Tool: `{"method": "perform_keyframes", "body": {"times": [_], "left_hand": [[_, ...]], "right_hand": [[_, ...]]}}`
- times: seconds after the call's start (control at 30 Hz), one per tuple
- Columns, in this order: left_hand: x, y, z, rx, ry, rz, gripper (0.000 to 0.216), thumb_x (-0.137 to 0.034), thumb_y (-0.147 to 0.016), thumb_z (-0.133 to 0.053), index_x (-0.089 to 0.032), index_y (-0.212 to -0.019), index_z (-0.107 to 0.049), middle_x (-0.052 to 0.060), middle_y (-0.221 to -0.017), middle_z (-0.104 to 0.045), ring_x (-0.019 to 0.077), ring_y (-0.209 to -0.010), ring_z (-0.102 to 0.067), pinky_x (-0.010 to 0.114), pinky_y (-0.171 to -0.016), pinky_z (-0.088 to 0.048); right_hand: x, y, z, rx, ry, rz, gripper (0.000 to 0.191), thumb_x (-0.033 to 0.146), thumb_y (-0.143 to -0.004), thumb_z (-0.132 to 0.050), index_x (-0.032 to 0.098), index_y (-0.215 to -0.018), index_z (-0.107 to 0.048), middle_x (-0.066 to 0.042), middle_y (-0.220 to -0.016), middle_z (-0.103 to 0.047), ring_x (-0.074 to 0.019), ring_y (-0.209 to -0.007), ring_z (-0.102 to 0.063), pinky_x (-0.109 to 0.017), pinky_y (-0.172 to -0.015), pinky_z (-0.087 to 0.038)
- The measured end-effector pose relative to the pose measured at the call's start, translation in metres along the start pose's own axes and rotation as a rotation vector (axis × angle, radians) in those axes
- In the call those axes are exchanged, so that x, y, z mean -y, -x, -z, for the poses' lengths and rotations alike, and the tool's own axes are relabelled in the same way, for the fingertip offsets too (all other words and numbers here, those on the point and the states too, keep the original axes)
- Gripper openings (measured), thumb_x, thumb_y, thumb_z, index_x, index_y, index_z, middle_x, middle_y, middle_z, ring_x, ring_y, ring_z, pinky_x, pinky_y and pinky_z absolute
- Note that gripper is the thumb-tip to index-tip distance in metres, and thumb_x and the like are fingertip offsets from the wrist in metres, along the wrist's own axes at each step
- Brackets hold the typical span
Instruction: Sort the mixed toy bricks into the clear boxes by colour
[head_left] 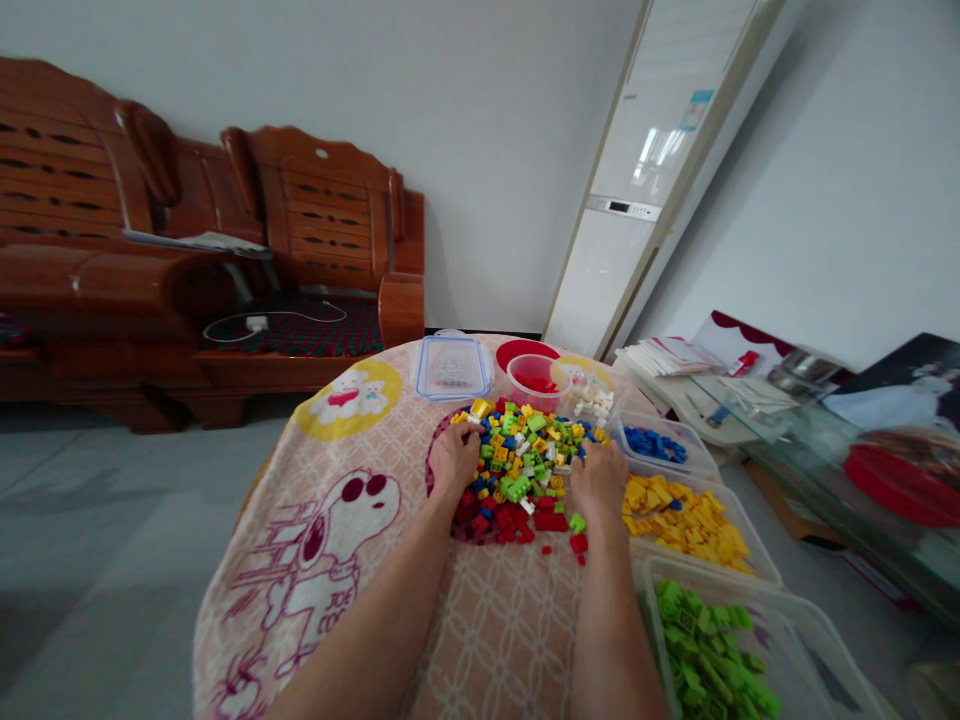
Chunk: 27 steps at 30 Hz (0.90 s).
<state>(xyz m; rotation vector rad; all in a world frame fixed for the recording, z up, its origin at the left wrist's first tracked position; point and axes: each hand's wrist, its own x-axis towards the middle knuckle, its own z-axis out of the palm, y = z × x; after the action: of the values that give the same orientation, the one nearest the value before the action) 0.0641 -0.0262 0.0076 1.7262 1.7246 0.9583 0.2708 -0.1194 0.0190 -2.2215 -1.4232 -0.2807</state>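
Observation:
A mixed pile of toy building bricks in yellow, green, blue, white and red lies on the round table in front of me. My left hand is at the pile's left edge, its fingers curled in close to white and yellow bricks. At the right edge of the heap, my right hand has its fingertips drawn together beside some blue and yellow bricks. Whatever either hand pinches is too small or hidden to make out. Red bricks spread along the near side of the pile.
On the right stand clear tubs of blue bricks, yellow bricks and green bricks. Behind the pile are a round tub with red bricks, white bricks and a clear lid. A glass table flanks the right side.

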Motion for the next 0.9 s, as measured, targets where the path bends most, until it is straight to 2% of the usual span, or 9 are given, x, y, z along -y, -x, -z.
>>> {"method": "perform_keyframes", "body": {"times": [0.13, 0.23, 0.33, 0.4, 0.5, 0.6, 0.7, 0.8, 0.9], "left_hand": [[-0.002, 0.001, 0.002, 0.013, -0.006, -0.001, 0.029, -0.025, -0.086, -0.052, -0.025, -0.101, -0.077, 0.003, -0.094, -0.075, 0.0202, -0.085, -0.067, 0.030, -0.078, -0.048], [-0.003, 0.001, 0.002, 0.014, -0.009, 0.007, 0.029, -0.025, -0.086, -0.052, -0.026, -0.102, -0.077, 0.003, -0.095, -0.075, 0.0202, -0.087, -0.067, 0.029, -0.079, -0.048], [-0.003, 0.001, 0.002, 0.016, -0.017, 0.024, 0.029, -0.026, -0.087, -0.052, -0.026, -0.102, -0.077, 0.003, -0.097, -0.075, 0.0211, -0.089, -0.067, 0.030, -0.079, -0.048], [-0.003, 0.001, 0.002, 0.023, -0.018, 0.025, 0.029, -0.026, -0.087, -0.052, -0.026, -0.102, -0.077, 0.003, -0.097, -0.076, 0.0212, -0.089, -0.067, 0.031, -0.079, -0.048], [-0.002, 0.001, 0.001, 0.022, -0.013, 0.010, 0.029, -0.026, -0.087, -0.052, -0.026, -0.102, -0.077, 0.003, -0.101, -0.076, 0.0210, -0.092, -0.067, 0.030, -0.081, -0.049], [-0.002, 0.000, 0.001, 0.011, -0.008, 0.003, 0.029, -0.025, -0.087, -0.052, -0.027, -0.102, -0.077, 0.003, -0.105, -0.075, 0.0215, -0.096, -0.067, 0.030, -0.084, -0.049], [-0.002, 0.000, 0.001, 0.008, -0.004, -0.004, 0.030, -0.024, -0.087, -0.051, -0.027, -0.102, -0.077, 0.003, -0.108, -0.075, 0.0223, -0.101, -0.067, 0.031, -0.085, -0.049], [-0.003, 0.001, 0.001, 0.014, -0.010, 0.002, 0.031, -0.023, -0.087, -0.051, -0.027, -0.103, -0.076, 0.003, -0.105, -0.076, 0.0229, -0.101, -0.067, 0.031, -0.084, -0.049], [-0.004, 0.002, 0.002, 0.016, -0.017, -0.003, 0.031, -0.024, -0.087, -0.050, -0.027, -0.103, -0.076, 0.003, -0.105, -0.075, 0.0232, -0.100, -0.067, 0.031, -0.084, -0.050]], "right_hand": [[0.006, 0.002, 0.007, 0.106, 0.165, 0.028, 0.031, 0.021, -0.087, -0.052, 0.014, -0.111, -0.071, -0.017, -0.114, -0.070, -0.0317, -0.126, -0.050, -0.044, -0.106, -0.031], [0.006, -0.002, 0.012, 0.165, 0.166, 0.053, 0.029, 0.020, -0.089, -0.047, 0.016, -0.092, -0.076, -0.013, -0.095, -0.074, -0.0250, -0.103, -0.062, -0.034, -0.093, -0.038], [0.007, -0.006, 0.017, 0.178, 0.056, 0.043, 0.033, 0.020, -0.089, -0.044, 0.018, -0.080, -0.076, -0.009, -0.083, -0.074, -0.0192, -0.084, -0.064, -0.027, -0.080, -0.040], [0.009, -0.008, 0.023, 0.086, -0.056, -0.017, 0.032, 0.023, -0.089, -0.044, 0.018, -0.082, -0.076, -0.009, -0.081, -0.074, -0.0190, -0.080, -0.064, -0.027, -0.076, -0.041], [0.013, -0.009, 0.043, -0.158, -0.233, -0.101, 0.032, 0.027, -0.087, -0.045, 0.015, -0.089, -0.075, -0.011, -0.084, -0.074, -0.0214, -0.082, -0.065, -0.028, -0.077, -0.043], [0.017, -0.003, 0.075, -0.399, -0.376, -0.113, 0.033, 0.030, -0.086, -0.047, 0.014, -0.094, -0.074, -0.011, -0.087, -0.075, -0.0224, -0.084, -0.066, -0.030, -0.081, -0.047], [0.020, 0.010, 0.110, -0.564, -0.452, -0.069, 0.034, 0.033, -0.088, -0.047, 0.014, -0.098, -0.074, -0.010, -0.087, -0.074, -0.0223, -0.084, -0.068, -0.031, -0.084, -0.050], [0.013, 0.024, 0.132, -0.621, -0.449, -0.074, 0.033, 0.035, -0.088, -0.050, 0.015, -0.097, -0.074, -0.009, -0.083, -0.075, -0.0233, -0.083, -0.070, -0.032, -0.083, -0.051], [-0.011, 0.029, 0.136, -0.574, -0.353, -0.100, 0.033, 0.034, -0.084, -0.051, 0.015, -0.094, -0.076, -0.009, -0.081, -0.075, -0.0243, -0.080, -0.069, -0.032, -0.079, -0.051]]}}
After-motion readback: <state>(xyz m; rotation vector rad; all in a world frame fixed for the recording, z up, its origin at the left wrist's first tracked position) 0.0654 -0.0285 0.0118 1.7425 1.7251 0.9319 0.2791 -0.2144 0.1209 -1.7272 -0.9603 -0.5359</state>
